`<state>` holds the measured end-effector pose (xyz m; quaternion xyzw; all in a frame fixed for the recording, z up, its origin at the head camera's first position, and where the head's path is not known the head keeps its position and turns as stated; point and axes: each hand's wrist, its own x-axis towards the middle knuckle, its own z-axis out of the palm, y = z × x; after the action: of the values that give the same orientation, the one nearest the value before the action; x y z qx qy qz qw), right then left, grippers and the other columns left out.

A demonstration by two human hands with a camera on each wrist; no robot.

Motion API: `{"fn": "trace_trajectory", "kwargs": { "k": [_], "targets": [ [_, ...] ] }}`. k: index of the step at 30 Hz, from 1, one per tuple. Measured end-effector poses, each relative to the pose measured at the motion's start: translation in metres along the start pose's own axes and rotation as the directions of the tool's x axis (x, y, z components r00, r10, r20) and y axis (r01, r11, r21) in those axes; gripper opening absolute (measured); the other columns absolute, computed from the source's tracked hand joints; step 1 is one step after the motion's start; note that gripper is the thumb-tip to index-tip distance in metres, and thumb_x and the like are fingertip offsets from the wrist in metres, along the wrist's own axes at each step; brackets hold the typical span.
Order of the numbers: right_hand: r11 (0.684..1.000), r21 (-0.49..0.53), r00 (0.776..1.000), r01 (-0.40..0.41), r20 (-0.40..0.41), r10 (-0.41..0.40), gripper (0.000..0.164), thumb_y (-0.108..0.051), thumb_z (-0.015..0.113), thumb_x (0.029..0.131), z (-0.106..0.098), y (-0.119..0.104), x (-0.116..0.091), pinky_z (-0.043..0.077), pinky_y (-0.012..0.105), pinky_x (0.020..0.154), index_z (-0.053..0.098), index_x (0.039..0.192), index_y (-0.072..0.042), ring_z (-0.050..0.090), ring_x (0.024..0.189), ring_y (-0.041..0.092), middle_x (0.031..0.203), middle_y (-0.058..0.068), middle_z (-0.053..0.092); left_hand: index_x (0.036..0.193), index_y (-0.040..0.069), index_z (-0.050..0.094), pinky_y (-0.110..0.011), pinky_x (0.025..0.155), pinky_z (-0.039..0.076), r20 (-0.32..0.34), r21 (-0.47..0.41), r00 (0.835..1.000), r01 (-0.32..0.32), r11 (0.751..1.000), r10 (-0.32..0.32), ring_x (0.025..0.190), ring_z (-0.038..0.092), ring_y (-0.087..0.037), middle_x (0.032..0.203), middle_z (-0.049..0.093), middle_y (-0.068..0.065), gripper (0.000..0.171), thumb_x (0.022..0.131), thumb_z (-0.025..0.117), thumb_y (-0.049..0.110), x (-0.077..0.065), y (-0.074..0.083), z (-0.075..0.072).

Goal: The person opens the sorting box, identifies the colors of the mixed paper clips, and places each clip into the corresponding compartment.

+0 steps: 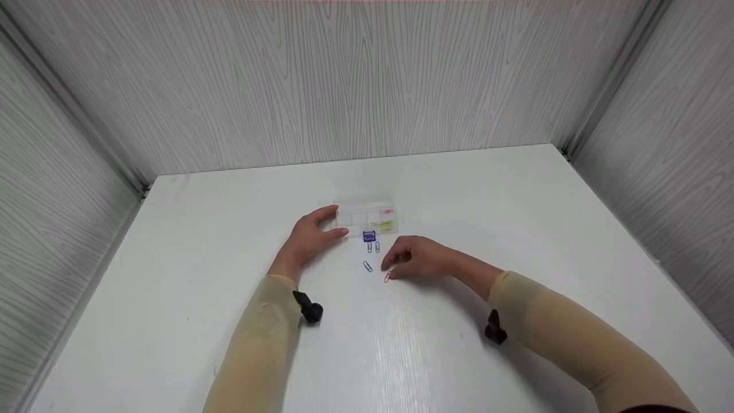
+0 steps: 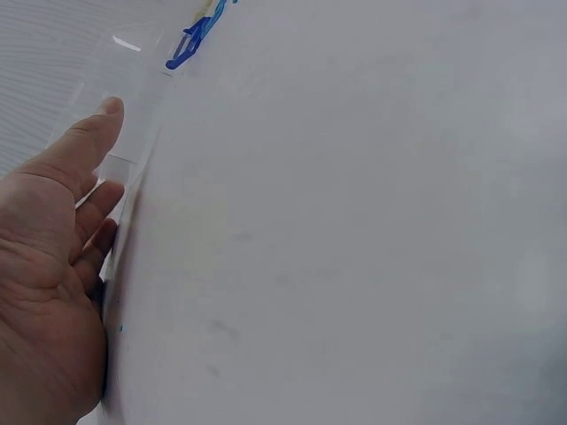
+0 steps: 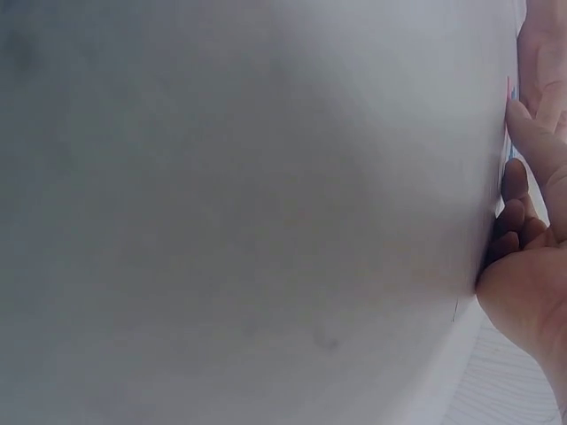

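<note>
A clear plastic compartment box (image 1: 359, 219) lies on the white table, holding a pink clip (image 1: 387, 211) and yellow clips (image 1: 385, 225) at its right end. My left hand (image 1: 309, 236) holds the box's left end, index finger at the back corner and thumb over the front. A small dark blue piece (image 1: 369, 236) overlaps the front edge. Before it lie two blue paper clips (image 1: 373, 247), and another blue paper clip (image 1: 367, 267) lies nearer me. My right hand (image 1: 421, 256) is low at the table, its thumb tip touching a red paper clip (image 1: 387, 277), with the index fingertip apart from the thumb.
Wood-grain panels stand around the table: a back wall (image 1: 355, 80), a left wall (image 1: 51, 183) and a right wall (image 1: 659, 160). Bare white tabletop (image 1: 367, 355) stretches between my forearms. A small black device sits at each wrist.
</note>
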<state>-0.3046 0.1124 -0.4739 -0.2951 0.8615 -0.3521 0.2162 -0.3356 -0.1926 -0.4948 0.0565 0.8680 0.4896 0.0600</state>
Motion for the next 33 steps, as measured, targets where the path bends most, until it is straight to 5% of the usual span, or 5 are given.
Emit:
{"fn": "trace_trajectory", "kwargs": {
  "k": [33],
  "targets": [
    [0.999,-0.006,0.999,0.045,0.010,-0.045,0.007,-0.019,0.087,0.091,0.0009,-0.0033,-0.0010,0.050,0.032,0.091,0.085,0.095,-0.025,0.060,0.100,0.016,0.103,-0.006,0.068,0.160,0.019,0.050,-0.042,0.130,0.018,-0.004,-0.019,1.000,0.001,1.000,-0.001,0.159,0.027,-0.021,0.162,0.050,0.001,0.076,0.094,0.082,0.039,-0.0016,0.0017,0.0000]
  ]
}}
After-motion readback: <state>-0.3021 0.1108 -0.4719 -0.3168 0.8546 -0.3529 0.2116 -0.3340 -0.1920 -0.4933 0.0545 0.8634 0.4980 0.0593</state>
